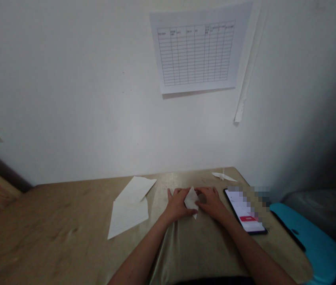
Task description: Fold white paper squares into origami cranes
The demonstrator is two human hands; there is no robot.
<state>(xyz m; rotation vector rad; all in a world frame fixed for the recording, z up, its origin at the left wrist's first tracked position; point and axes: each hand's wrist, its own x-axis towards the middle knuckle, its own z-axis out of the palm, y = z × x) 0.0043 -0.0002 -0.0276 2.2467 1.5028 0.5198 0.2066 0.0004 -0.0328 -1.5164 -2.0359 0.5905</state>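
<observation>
Between my two hands is a small folded piece of white paper (191, 199), diamond-shaped with one point toward the wall and one toward me. My left hand (177, 204) grips its left side, the thumb near the lower point and the fingers curled by the upper edge. On the other side, my right hand (211, 202) pinches the right edge with thumb and fingers. Parts of the paper's edges are hidden under the fingers. Both hands rest low over the table.
Loose white sheets (130, 213) lie on the brown-covered table (67, 229) to the left. On the right are a lit phone (247, 215) and, behind it, a folded paper piece (224, 176). A blue chair back (310, 241) stands beyond the right edge. A printed table sheet (199, 55) hangs on the wall.
</observation>
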